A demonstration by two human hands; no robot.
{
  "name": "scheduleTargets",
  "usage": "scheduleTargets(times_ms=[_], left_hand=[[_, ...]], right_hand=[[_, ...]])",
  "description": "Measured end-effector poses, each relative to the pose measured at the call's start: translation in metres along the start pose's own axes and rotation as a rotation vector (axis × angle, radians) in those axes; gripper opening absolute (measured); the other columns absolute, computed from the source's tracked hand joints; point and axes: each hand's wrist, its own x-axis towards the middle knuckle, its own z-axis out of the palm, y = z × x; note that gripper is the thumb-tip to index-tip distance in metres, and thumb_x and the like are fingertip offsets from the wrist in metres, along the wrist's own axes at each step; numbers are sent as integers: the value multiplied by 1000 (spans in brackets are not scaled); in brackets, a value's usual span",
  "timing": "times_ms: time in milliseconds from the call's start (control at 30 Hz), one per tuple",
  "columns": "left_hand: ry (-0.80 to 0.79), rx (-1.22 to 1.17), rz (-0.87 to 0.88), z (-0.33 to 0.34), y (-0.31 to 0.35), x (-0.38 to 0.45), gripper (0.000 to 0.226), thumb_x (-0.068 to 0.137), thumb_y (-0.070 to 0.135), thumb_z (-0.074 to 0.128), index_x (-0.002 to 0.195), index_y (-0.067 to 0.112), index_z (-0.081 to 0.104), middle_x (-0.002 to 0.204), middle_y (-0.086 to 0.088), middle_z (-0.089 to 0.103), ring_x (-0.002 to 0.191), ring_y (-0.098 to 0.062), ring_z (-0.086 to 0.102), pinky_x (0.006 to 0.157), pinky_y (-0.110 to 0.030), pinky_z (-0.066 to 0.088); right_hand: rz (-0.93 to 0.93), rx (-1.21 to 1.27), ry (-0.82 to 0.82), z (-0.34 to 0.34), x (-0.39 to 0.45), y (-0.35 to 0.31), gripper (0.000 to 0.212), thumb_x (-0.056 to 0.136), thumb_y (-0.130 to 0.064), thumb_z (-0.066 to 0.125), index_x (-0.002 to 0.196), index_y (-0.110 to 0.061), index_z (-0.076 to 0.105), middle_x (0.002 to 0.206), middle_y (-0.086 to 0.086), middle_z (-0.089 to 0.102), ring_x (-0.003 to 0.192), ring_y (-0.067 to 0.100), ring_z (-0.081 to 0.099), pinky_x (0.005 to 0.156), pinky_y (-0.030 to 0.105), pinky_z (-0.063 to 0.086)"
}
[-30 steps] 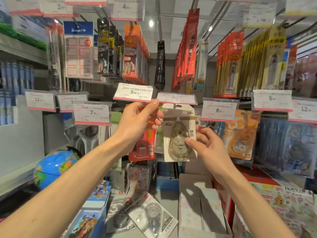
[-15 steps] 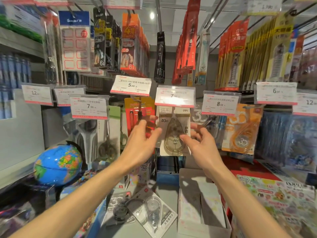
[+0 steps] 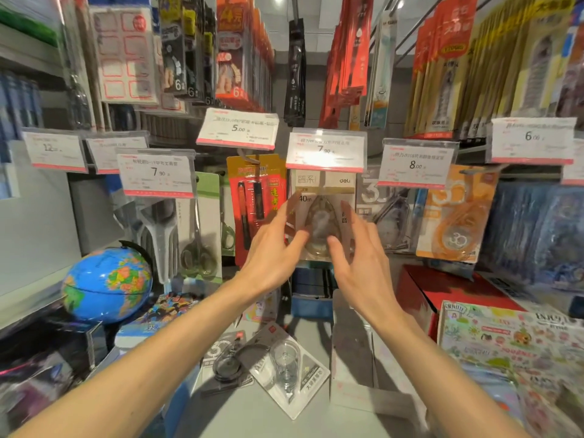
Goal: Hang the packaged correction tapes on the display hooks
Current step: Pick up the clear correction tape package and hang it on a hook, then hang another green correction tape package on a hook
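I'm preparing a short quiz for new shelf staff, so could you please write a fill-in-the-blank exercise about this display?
1. The price tag above the hanging beige correction tape pack starts with the digit ____.
2. The length printed on that pack reads ____.
3. The round thing at lower left is a ____.
4. On the grey shelf below, ____ loose tape packs lie flat.

Missing words: 7; 40m; globe; two
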Motion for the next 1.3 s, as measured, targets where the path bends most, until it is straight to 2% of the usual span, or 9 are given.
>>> scheduleTargets(times_ms=[167, 300, 367, 467, 567, 700, 800, 1000, 1300], left_hand=[[-44, 55, 30, -3, -6, 3, 60, 101, 33, 49, 153, 43, 20, 133, 13, 65, 103, -9, 69, 100, -37, 52], [-69, 155, 52, -10, -21, -5, 64, 101, 43, 48, 156, 43, 15, 121, 7, 70, 73, -9, 61, 87, -40, 54], [-87, 204, 18, -15, -32, -14, 64, 100, 46, 49, 156, 43, 17, 117, 5, 65, 92, -10, 56, 91, -37, 50], [-112, 246, -15, -28, -47, -34, 57, 100, 42, 52, 152, 32, 33, 125, 5, 55, 110, -7, 55, 100, -32, 45], [-191, 364, -60, -40, -68, -57, 43, 99, 36, 54, 141, 29, 47, 117, 11, 54, 90, 7, 52, 88, -27, 44], [-458, 592, -242, -45, -107, -76, 42, 96, 27, 56, 137, 22, 50, 123, -1, 55, 108, -19, 60, 93, -32, 43], [-652, 695, -372, -38, -130, -88, 48, 92, 29, 57, 137, 16, 48, 132, -10, 50, 123, -31, 53, 102, -37, 42], [-805, 754, -413, -24, -144, -99, 50, 86, 38, 61, 130, 17, 51, 131, -12, 58, 120, -33, 55, 96, -38, 45], [-805, 700, -392, -20, -147, -102, 54, 86, 38, 58, 136, 21, 47, 128, -13, 57, 121, -33, 54, 98, -38, 46]], right_hand=[[4, -56, -40, 7, 0, 3, 37, 102, -28, 52, 138, -18, 49, 133, 4, 48, 116, 23, 56, 95, 31, 41], [-4, -76, -58, 7, -12, 3, 41, 102, -32, 51, 140, -18, 44, 134, -4, 47, 110, 5, 51, 90, 23, 37], [6, -60, -83, 9, -24, 4, 50, 102, -31, 52, 149, -21, 36, 139, -11, 41, 104, -12, 43, 93, 15, 33], [32, -7, -87, 15, -45, 12, 57, 99, -31, 56, 151, -30, 31, 134, -14, 41, 99, -5, 56, 87, 16, 46], [85, -22, -104, 27, -66, 26, 47, 97, -28, 59, 140, -29, 41, 125, -10, 48, 95, 0, 60, 79, 17, 50], [130, -231, -443, 62, -81, 39, 41, 97, -39, 56, 134, -23, 49, 129, -1, 53, 116, 15, 57, 94, 28, 44], [158, -332, -710, 88, -80, 37, 58, 94, -50, 54, 144, -22, 41, 140, 3, 46, 132, 24, 46, 106, 36, 40], [302, -408, -1017, 118, -77, 45, 106, 73, -65, 68, 156, -20, 21, 148, 10, 45, 134, 31, 45, 109, 43, 40], [387, -256, -815, 122, -81, 51, 71, 67, -51, 78, 126, -25, 49, 116, 3, 45, 112, 21, 51, 94, 34, 47]])
